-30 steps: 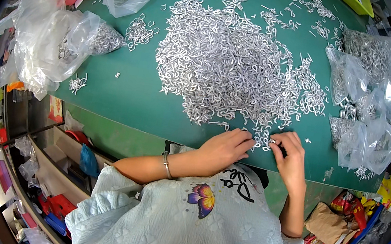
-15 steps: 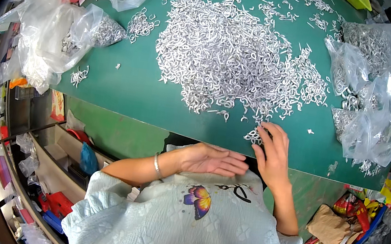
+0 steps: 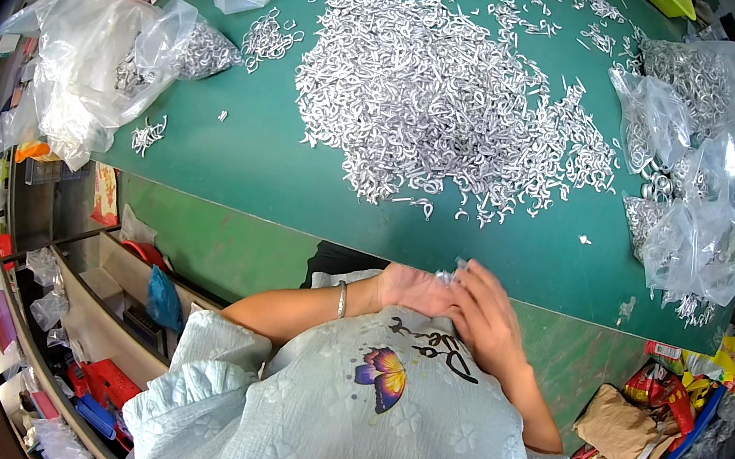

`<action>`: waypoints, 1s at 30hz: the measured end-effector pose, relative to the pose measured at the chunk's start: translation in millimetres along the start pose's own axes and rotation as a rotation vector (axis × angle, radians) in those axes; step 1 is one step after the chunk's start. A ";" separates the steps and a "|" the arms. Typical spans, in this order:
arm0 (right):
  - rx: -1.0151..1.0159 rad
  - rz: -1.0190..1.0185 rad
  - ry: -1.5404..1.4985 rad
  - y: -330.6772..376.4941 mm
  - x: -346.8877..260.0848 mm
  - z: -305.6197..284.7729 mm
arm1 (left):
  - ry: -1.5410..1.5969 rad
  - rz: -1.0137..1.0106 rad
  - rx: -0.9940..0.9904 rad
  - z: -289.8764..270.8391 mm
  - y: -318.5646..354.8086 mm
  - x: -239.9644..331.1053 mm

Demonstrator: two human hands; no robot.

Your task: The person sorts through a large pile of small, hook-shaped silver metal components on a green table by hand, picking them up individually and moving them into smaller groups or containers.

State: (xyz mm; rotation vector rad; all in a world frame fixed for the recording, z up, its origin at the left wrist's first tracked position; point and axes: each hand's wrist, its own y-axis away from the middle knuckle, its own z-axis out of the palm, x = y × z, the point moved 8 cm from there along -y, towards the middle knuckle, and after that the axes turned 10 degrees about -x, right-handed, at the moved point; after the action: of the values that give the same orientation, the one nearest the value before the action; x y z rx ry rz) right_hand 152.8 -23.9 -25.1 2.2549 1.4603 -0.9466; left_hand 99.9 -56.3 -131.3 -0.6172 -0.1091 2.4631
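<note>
Past the near table edge, my left hand [image 3: 414, 289] lies palm up and looks flat, its fingertips covered by my right hand [image 3: 485, 314]. The bent fingers of my right hand close over a few small silvery metal pieces [image 3: 445, 278], right at the fingers of the left hand. Whether these pieces also rest on the left hand is hard to make out. Beyond both hands, a broad heap of small curved metal pieces [image 3: 442, 99] covers the middle of the green table [image 3: 252, 180].
Clear plastic bags of metal parts stand on the left [image 3: 195, 50] and right [image 3: 695, 238] of the table. Smaller piles [image 3: 267, 39] lie beside the heap. A shelf unit [image 3: 110, 287] is at lower left, and packets and a brown paper bag [image 3: 617, 424] at lower right.
My right hand has drawn back from the table toward the left hand, and the small cluster at the table edge is gone from there. My left hand has shifted slightly right.
</note>
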 end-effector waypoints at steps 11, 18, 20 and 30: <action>0.168 0.006 0.135 -52.7 -7.7 -12.0 | -0.333 0.128 0.815 -9.9 38.8 23.0; 0.016 0.041 0.413 -46.8 -5.4 19.0 | -0.257 0.086 0.644 9.9 69.5 28.4; 0.046 0.018 0.378 -41.4 -7.5 20.3 | -0.287 0.120 0.613 10.7 68.9 29.8; -0.227 -0.098 0.341 -34.0 -11.8 25.2 | -0.185 0.071 0.662 3.0 69.5 23.6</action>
State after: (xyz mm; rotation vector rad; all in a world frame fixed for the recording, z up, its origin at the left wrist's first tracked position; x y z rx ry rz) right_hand 110.1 -31.3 -32.4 2.2681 1.7312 -0.4039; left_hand 44.9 -100.0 -153.0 -0.1054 0.6392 2.4100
